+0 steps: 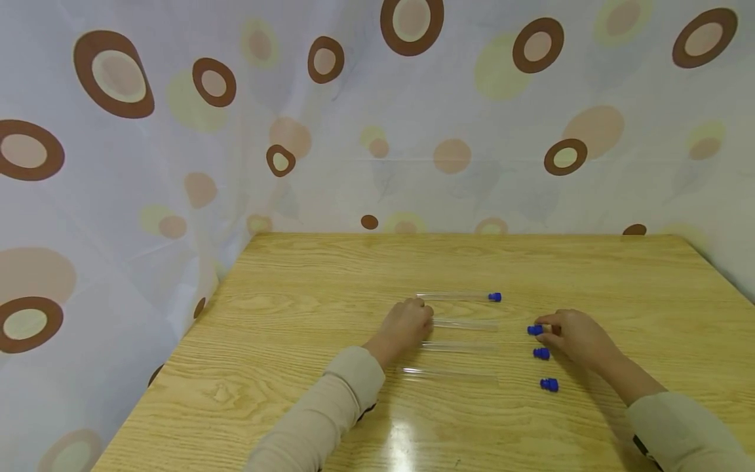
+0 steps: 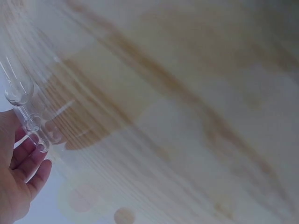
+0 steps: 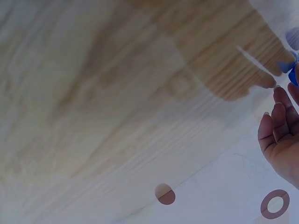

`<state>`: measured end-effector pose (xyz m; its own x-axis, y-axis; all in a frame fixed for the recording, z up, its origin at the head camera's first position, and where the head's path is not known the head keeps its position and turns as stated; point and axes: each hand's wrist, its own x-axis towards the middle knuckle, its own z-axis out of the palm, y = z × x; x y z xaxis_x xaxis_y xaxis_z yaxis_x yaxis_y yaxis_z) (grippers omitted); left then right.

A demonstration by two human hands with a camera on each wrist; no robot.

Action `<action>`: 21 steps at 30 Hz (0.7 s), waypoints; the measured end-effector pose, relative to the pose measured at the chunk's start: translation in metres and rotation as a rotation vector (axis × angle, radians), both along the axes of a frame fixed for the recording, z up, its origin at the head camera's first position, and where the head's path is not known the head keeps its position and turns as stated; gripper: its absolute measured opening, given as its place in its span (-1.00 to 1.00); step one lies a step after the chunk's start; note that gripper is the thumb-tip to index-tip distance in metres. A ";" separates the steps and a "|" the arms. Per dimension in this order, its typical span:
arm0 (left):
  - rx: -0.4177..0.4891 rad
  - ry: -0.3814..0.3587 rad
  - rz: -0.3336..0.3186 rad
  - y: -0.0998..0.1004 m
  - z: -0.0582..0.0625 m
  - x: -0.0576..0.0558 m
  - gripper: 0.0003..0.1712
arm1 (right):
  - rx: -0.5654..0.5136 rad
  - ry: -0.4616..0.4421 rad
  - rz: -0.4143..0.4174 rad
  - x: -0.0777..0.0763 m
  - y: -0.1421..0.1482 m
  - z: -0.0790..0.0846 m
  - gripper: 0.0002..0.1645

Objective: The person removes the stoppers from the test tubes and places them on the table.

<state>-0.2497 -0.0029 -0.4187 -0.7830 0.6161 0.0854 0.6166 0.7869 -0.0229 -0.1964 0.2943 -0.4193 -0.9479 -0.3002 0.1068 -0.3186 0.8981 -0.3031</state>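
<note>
My left hand [image 1: 407, 324] grips the left end of a clear glass test tube [image 1: 466, 324] lying on the table. In the left wrist view, its curled fingers [image 2: 29, 161] surround the rounded tube ends. Nearer to me lie two more uncapped test tubes, a middle one [image 1: 463, 346] and a front one [image 1: 448, 374]. Behind them is a test tube [image 1: 454, 296] with a blue stopper [image 1: 495, 297] in its right end. My right hand [image 1: 580, 337] pinches another blue stopper [image 1: 535, 330] between thumb and finger, to the right of the gripped tube.
Two loose blue stoppers, one just below the right hand [image 1: 541, 354] and one closer to me [image 1: 549, 385], lie on the wood-grain table [image 1: 283, 387]. A patterned white curtain [image 1: 330, 118] hangs behind the table and along its left side.
</note>
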 end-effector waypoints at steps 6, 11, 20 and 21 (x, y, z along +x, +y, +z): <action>0.003 0.027 -0.009 0.000 0.000 0.000 -0.86 | -0.012 -0.030 -0.019 -0.001 0.001 0.001 -0.55; -0.001 0.056 -0.013 -0.002 0.002 0.000 -0.81 | -0.048 -0.045 -0.033 0.002 0.001 0.005 -0.51; -0.023 0.069 0.003 -0.007 0.004 0.000 -0.74 | -0.058 -0.032 -0.026 -0.001 0.001 0.002 -0.51; -0.021 0.071 0.001 -0.007 0.004 0.000 -0.74 | -0.058 -0.031 -0.027 -0.001 0.001 0.002 -0.51</action>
